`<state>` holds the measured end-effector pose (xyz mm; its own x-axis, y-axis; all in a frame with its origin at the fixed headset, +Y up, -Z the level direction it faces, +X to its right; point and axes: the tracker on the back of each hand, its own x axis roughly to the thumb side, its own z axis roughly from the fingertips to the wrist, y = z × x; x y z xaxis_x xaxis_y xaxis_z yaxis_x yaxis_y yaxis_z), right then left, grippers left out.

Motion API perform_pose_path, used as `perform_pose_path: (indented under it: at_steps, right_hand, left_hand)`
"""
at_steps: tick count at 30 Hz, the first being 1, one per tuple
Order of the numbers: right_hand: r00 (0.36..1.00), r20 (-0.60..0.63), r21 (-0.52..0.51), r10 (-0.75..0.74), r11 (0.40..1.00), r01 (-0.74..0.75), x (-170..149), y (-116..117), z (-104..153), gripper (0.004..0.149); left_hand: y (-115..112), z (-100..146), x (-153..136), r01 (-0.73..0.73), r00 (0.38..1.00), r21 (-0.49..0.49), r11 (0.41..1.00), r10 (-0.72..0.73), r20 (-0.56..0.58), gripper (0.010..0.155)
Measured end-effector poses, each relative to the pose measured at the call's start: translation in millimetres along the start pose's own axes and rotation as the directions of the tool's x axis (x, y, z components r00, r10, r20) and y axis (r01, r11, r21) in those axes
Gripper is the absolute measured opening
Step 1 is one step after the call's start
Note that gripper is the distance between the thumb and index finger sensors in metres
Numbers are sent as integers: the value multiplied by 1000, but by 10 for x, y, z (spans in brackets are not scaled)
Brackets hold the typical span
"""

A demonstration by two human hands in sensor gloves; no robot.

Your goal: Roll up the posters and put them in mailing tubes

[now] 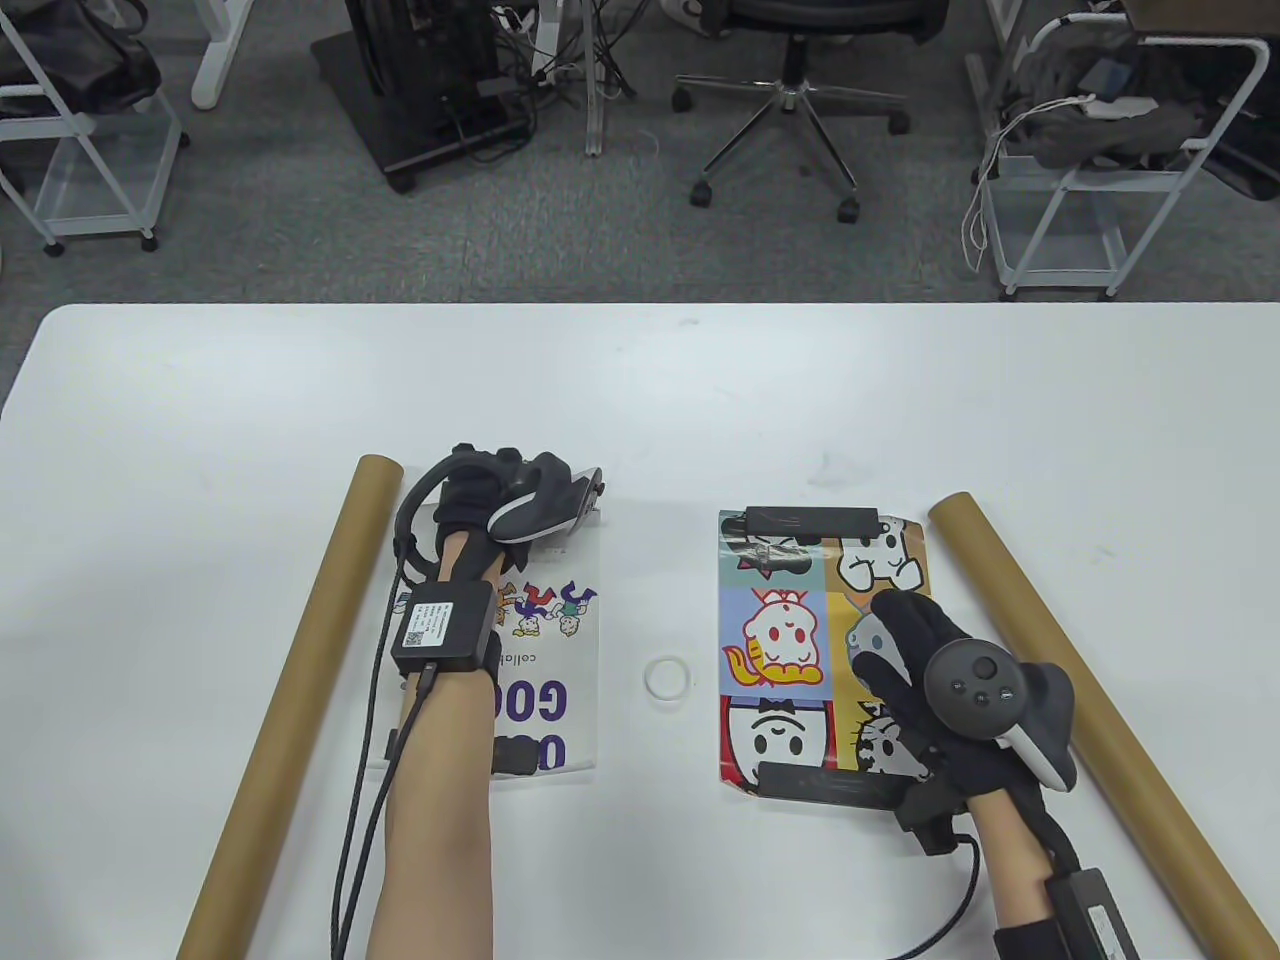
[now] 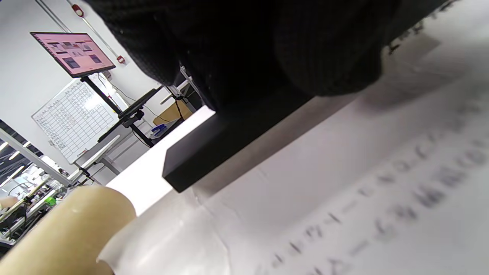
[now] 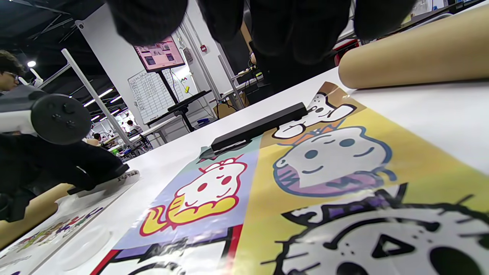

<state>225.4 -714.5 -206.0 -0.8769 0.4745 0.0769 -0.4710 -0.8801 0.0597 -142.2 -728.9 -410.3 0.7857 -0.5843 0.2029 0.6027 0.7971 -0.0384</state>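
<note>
Two posters lie flat on the white worktop (image 1: 640, 400) in the lower half of the table view. The white poster (image 1: 555, 640), printed with small cartoon figures and purple lettering, lies left of centre; the cartoon-panel poster (image 1: 790, 640) lies right of centre. A black bar weight (image 1: 812, 521) rests across the top edge of the cartoon-panel poster, and a second black bar (image 1: 830, 785) rests across its bottom edge. A white ring (image 1: 667, 680) lies on the worktop between the two posters, touching neither. One brown mailing tube (image 1: 300, 690) lies diagonally just left of the white poster; a second mailing tube (image 1: 1080, 700) lies diagonally just right of the cartoon-panel poster. The left hand (image 1: 500, 500) rests at the top edge of the white poster; in the left wrist view its gloved fingers (image 2: 267, 46) lie over a black bar (image 2: 214, 149) on that poster, though whether they grip it cannot be told. The right hand (image 1: 925, 660) lies flat on the right side of the cartoon-panel poster with fingers extended, grasping nothing. An office chair (image 1: 800, 60) stands on the floor at the top of the frame.
</note>
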Motion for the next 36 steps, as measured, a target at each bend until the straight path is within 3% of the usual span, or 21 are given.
perform_pose_path:
  at_steps: [9, 21, 23, 27, 31, 36]
  right_hand:
    - [1000, 2, 8, 6, 1000, -6, 11, 9, -4, 69]
    - [1000, 4, 11, 13, 1000, -13, 19, 13, 2, 69]
    - [1000, 4, 11, 12, 1000, -12, 21, 12, -1, 69]
    - [1000, 5, 13, 6, 1000, -6, 22, 11, -5, 69]
    - [1000, 5, 4, 2, 1000, -2, 24, 2, 0, 69]
    - [1000, 22, 9, 17, 1000, -17, 60, 14, 7, 68]
  left_hand:
    - [297, 99, -164, 7, 999, 49, 999, -6, -34, 66]
    - [-30, 166, 205, -22, 998, -77, 997, 26, 58, 64]
    - [2, 180, 206, 22, 998, -50, 999, -20, 56, 63]
    - [192, 262, 76, -32, 998, -37, 999, 33, 44, 70]
    - [465, 497, -103, -147, 986, -51, 988, 150, 69, 73]
    - [549, 942, -176, -252, 955, -117, 961, 266, 133, 69]
